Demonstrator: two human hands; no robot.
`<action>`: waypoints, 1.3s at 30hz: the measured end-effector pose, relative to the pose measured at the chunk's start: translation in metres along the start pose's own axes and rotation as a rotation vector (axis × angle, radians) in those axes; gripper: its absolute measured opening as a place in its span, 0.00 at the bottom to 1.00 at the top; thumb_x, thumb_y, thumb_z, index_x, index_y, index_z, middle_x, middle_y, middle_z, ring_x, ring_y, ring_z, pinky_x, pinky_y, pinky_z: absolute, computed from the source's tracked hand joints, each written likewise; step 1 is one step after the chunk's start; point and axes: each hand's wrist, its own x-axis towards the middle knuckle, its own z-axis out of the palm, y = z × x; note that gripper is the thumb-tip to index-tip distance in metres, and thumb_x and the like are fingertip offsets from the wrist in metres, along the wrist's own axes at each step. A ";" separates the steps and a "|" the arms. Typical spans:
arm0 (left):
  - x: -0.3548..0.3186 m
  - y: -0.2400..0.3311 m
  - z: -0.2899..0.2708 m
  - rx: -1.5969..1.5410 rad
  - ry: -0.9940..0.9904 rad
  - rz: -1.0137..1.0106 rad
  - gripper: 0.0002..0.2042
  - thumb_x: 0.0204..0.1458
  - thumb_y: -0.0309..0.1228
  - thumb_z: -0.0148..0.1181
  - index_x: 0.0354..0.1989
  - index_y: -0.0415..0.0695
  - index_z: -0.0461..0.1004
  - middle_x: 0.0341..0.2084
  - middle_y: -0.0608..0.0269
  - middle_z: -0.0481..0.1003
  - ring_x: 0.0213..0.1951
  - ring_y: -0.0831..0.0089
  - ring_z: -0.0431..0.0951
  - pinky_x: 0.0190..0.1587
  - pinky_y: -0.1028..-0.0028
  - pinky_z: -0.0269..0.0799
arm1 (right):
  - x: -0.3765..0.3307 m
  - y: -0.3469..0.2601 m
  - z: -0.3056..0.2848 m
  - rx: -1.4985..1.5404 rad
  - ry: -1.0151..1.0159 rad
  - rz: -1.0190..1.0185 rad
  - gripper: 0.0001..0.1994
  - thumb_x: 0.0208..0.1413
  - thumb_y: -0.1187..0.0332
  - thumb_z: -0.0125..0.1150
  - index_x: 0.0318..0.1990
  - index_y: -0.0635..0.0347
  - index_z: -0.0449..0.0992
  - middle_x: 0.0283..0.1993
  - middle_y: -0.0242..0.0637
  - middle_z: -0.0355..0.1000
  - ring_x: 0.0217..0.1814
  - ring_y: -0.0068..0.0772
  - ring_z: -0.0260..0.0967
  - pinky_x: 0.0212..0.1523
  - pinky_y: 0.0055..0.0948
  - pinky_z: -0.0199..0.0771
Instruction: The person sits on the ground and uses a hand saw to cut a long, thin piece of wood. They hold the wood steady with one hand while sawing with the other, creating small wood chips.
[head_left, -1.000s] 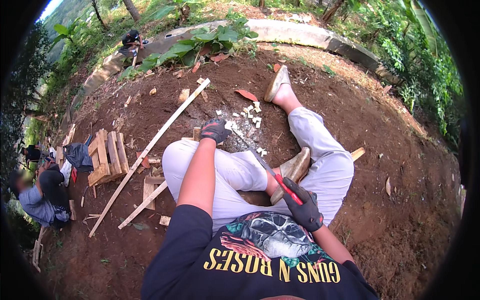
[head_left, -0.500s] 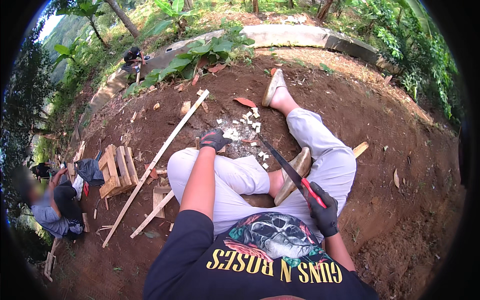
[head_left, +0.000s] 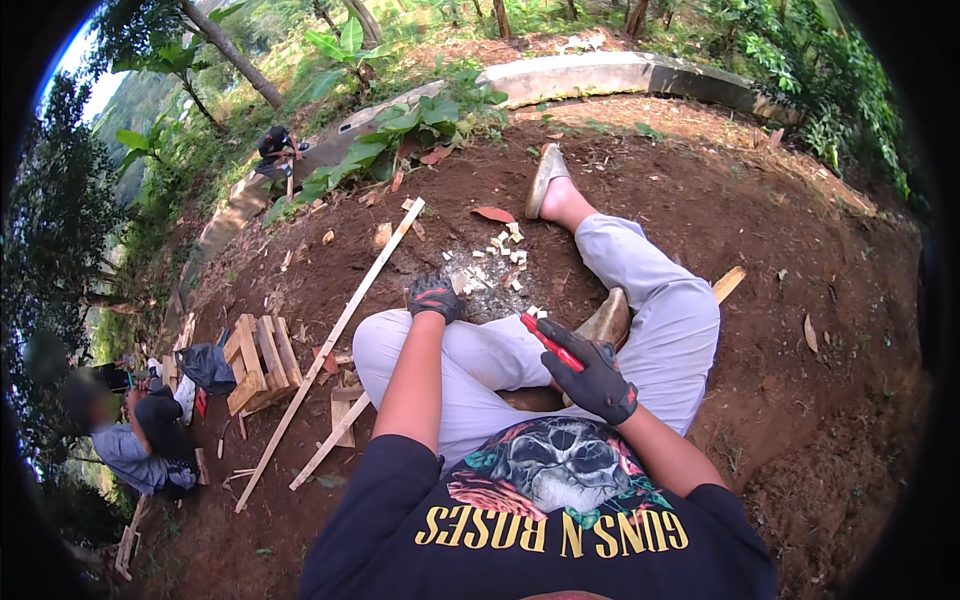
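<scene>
My left hand (head_left: 436, 298), in a dark glove with red marks, is closed beside my bent left knee. A piece of wood (head_left: 460, 283), mostly hidden by the fingers, shows at its edge. My right hand (head_left: 592, 378), also gloved, grips the red and black handle of a handsaw (head_left: 552, 343) over my lap. The handle slants up and to the left; its blade cannot be made out in this view. Several small pale wood blocks (head_left: 508, 245) lie in sawdust (head_left: 485, 295) on the soil beyond my left hand.
A long wooden strip (head_left: 335, 345) slants across the ground on the left, near a shorter strip (head_left: 330, 441) and a slatted wooden stack (head_left: 264, 362). A seated person (head_left: 140, 440) is at far left, another person (head_left: 278, 147) by the low concrete wall (head_left: 570, 75).
My right hand has moved up and left with the saw, and its handle has turned; the long dark blade seen before no longer shows. The left hand stays closed near the knee. The view has shifted slightly.
</scene>
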 end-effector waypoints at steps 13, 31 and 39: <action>0.010 0.028 -0.024 -0.186 -0.152 0.024 0.26 0.64 0.56 0.55 0.60 0.51 0.80 0.59 0.48 0.80 0.61 0.47 0.79 0.65 0.51 0.70 | 0.073 0.056 0.066 0.008 0.055 -0.142 0.26 0.66 0.66 0.63 0.71 0.54 0.72 0.66 0.54 0.75 0.66 0.54 0.76 0.67 0.43 0.73; 0.024 0.044 -0.022 -0.481 0.014 -0.014 0.23 0.65 0.50 0.54 0.58 0.47 0.78 0.56 0.42 0.80 0.58 0.43 0.79 0.61 0.47 0.72 | 0.073 0.061 0.055 -0.089 0.111 -0.251 0.26 0.66 0.62 0.61 0.73 0.40 0.71 0.59 0.51 0.79 0.54 0.55 0.81 0.54 0.45 0.81; 0.025 0.057 -0.025 -0.470 0.008 -0.047 0.25 0.66 0.51 0.54 0.61 0.46 0.76 0.55 0.43 0.80 0.57 0.41 0.79 0.61 0.46 0.72 | 0.049 0.041 0.019 -0.050 0.001 -0.016 0.27 0.68 0.62 0.59 0.75 0.40 0.68 0.64 0.50 0.77 0.62 0.54 0.78 0.63 0.44 0.76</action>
